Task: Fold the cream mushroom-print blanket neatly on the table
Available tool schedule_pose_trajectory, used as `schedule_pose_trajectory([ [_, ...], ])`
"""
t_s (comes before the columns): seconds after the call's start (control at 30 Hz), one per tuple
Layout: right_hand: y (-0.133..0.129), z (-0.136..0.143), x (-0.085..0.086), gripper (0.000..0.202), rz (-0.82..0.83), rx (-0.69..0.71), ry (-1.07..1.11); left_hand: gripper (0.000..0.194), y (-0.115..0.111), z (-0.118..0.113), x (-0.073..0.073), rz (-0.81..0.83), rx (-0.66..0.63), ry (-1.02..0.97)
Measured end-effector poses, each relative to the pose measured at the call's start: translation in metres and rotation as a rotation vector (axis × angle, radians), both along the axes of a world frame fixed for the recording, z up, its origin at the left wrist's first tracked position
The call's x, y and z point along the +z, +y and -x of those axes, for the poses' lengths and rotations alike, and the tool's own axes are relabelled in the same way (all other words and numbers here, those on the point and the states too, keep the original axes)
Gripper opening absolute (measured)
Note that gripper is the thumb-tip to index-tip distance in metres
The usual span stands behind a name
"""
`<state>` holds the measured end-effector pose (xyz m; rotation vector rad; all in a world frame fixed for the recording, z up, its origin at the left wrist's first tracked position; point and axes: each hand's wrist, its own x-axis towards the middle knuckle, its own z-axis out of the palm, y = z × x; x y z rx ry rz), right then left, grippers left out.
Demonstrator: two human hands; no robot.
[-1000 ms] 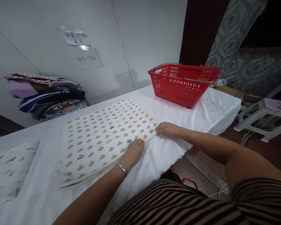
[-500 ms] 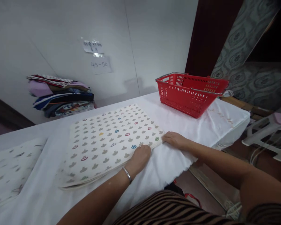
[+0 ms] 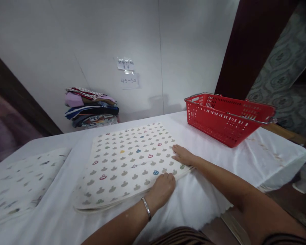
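Note:
A folded cream cloth (image 3: pixel 132 160) printed with grey and coloured mushroom shapes lies flat on the white-covered table (image 3: pixel 209 183). My left hand (image 3: pixel 163 189), with a silver bracelet at the wrist, is at the cloth's near edge. Its fingers are bent over that edge, and the fingertips hide whatever they may pinch. On the right part of the cloth rests my right hand (image 3: pixel 182 155), palm down, its fingers spread a little and holding nothing.
A red plastic basket (image 3: pixel 219 119) stands at the back right of the table. Another patterned cloth (image 3: pixel 22 180) lies at the left. Folded clothes (image 3: pixel 91 109) are stacked by the wall, below taped paper signs (image 3: pixel 129 81).
My right hand has moved from the cloth's near right corner onto its top, and its fingers have opened. The view has turned left, so things appear further right.

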<state>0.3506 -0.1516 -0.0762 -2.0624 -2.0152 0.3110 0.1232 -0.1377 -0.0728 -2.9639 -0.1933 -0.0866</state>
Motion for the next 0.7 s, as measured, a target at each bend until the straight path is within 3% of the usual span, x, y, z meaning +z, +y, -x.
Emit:
schedule_pose_trajectory([
  [0.1,0.016,-0.006,-0.011,0.066,0.003,-0.086,-0.105,0.016,0.0,0.0,-0.001,0.033,-0.004,-0.009],
  [0.23,0.04,-0.01,-0.011,0.07,-0.047,-0.119,-0.183,0.012,0.001,-0.002,-0.003,0.037,-0.009,-0.076],
  [0.4,0.074,-0.018,-0.009,0.072,0.117,-0.189,-0.138,0.006,0.004,-0.002,-0.007,0.006,-0.076,-0.113],
  [0.6,0.121,-0.018,-0.009,0.071,0.03,-0.16,-0.216,0.011,0.012,-0.005,-0.028,0.019,-0.126,-0.176],
  [0.7,0.149,-0.021,-0.012,0.072,0.09,-0.154,-0.187,0.02,0.018,-0.01,-0.034,0.103,-0.154,-0.145],
])
